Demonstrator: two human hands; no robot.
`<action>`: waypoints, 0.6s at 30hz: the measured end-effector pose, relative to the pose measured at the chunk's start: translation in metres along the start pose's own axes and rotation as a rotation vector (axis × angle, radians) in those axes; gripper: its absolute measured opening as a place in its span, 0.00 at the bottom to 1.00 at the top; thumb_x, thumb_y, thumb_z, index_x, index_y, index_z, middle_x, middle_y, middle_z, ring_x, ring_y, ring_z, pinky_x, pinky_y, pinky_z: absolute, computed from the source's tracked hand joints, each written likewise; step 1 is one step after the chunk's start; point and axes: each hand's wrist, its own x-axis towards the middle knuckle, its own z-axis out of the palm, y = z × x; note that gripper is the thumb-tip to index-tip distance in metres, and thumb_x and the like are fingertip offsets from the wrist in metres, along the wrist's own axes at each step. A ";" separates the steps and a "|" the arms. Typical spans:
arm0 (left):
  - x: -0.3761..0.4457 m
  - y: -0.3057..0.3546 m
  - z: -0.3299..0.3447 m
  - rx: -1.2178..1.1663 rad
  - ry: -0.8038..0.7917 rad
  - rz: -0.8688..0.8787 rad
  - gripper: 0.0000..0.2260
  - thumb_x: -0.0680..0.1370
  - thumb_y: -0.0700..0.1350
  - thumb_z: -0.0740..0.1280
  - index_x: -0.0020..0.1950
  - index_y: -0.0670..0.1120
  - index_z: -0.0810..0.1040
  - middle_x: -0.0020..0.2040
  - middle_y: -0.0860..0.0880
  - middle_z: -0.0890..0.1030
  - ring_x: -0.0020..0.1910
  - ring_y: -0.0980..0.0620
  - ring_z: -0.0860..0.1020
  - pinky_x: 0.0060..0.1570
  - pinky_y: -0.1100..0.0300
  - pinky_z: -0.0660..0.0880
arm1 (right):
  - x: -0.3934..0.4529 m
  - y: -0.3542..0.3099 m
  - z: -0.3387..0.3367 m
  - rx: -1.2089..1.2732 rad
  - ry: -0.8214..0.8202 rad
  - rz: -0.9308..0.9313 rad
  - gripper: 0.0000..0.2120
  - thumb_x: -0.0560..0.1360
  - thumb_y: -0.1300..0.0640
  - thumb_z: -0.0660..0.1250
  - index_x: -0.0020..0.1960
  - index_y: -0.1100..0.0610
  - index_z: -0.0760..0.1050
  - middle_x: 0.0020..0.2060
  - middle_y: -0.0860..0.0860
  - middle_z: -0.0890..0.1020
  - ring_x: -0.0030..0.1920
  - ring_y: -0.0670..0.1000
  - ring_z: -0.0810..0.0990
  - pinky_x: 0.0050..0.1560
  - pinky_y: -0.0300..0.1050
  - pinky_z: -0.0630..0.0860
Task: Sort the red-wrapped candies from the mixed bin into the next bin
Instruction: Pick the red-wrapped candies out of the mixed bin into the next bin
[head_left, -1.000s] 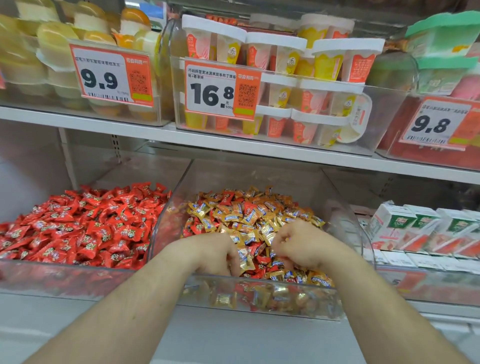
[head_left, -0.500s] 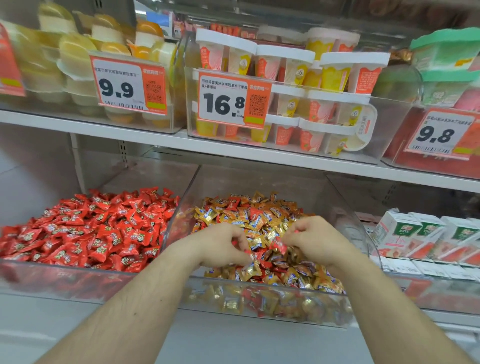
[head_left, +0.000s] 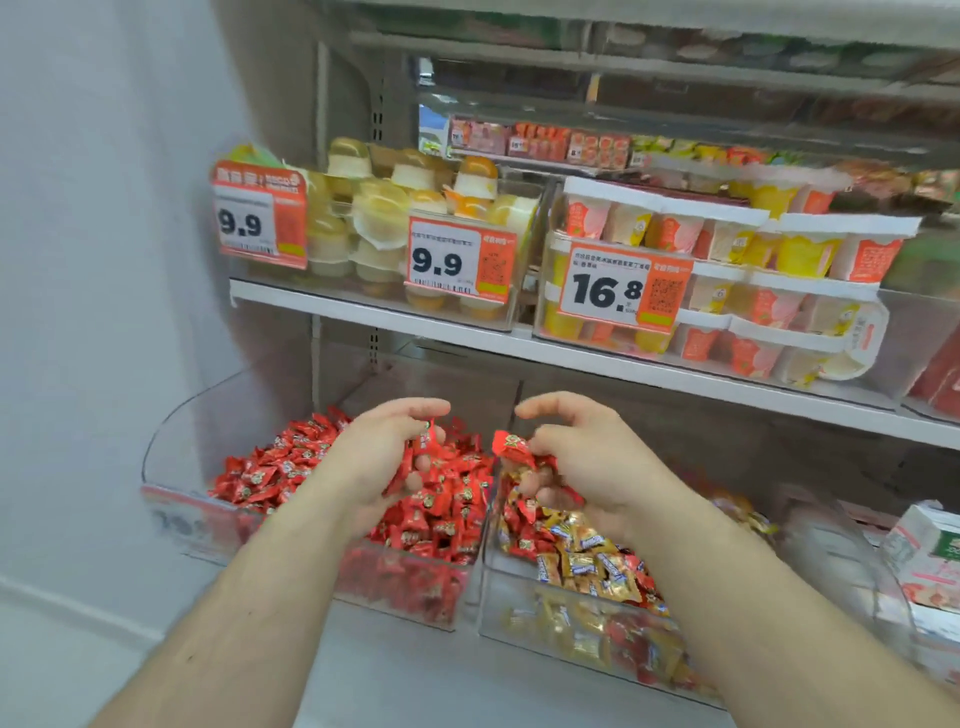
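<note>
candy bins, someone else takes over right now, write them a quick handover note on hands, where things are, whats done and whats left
Left hand: over the red-only bin, fingers curled round a few red candies.
Right hand: above the divider between the bins, gripping a red candy and more beneath its fingers.
Mixed bin: to the right, holding gold and red wrappers together.
Done: the red-only bin holds a large red pile; both hands have a load lifted out of the mix.
Left: drop both loads into the red-only bin, then go on picking; many red candies show in the mixed bin, some against its front wall.
</note>
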 end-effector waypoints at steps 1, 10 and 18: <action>0.004 -0.004 -0.006 0.037 0.056 -0.003 0.16 0.78 0.33 0.57 0.53 0.47 0.81 0.41 0.46 0.80 0.28 0.54 0.71 0.24 0.64 0.64 | 0.008 -0.005 0.014 -0.116 -0.006 -0.049 0.15 0.77 0.69 0.57 0.49 0.54 0.79 0.34 0.56 0.78 0.25 0.50 0.77 0.24 0.41 0.73; 0.024 -0.027 -0.038 0.483 0.181 0.130 0.27 0.74 0.27 0.58 0.69 0.46 0.74 0.65 0.50 0.76 0.57 0.58 0.75 0.56 0.65 0.69 | 0.067 -0.002 0.074 -0.436 -0.040 -0.160 0.06 0.75 0.49 0.70 0.46 0.50 0.84 0.41 0.44 0.84 0.44 0.47 0.82 0.52 0.46 0.79; 0.011 -0.037 0.024 0.551 0.082 0.326 0.12 0.78 0.44 0.67 0.61 0.51 0.75 0.53 0.57 0.78 0.48 0.60 0.76 0.49 0.67 0.69 | 0.043 0.048 -0.021 -0.708 0.146 -0.195 0.14 0.74 0.64 0.62 0.43 0.48 0.83 0.42 0.44 0.84 0.40 0.46 0.81 0.45 0.41 0.77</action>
